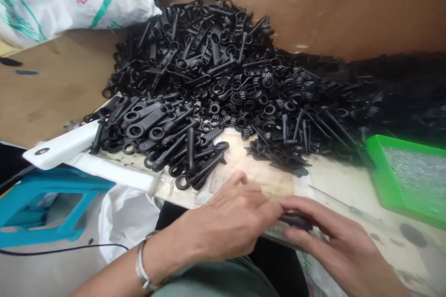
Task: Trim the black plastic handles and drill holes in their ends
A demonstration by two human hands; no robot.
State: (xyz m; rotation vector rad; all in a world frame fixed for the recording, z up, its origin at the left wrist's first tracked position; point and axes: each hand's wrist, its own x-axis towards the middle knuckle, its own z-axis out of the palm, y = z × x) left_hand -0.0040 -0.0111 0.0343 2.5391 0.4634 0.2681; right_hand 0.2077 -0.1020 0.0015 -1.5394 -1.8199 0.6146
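A dark black plastic part [296, 221] is pinched between the thumb and fingers of my right hand [343, 241], close to the table's front edge. My left hand [232, 220], with a bracelet on its wrist, meets it from the left. Its fingers are curled and press against the near end of that part; what lies inside them is hidden. Just beyond my hands lies a heap of black ring-ended plastic handles [156, 125]. Small black toothed rings [249, 104] are piled behind, and narrow black pieces [282, 158] lie to the right.
A green tray [378, 162] of small clear pieces stands at the right. A thin metal rod [334, 198] lies before it. White plastic bars [111, 171] jut off the left edge, above a blue stool [69, 222] and a white bag [121, 216]. A printed sack [69, 0] sits back left.
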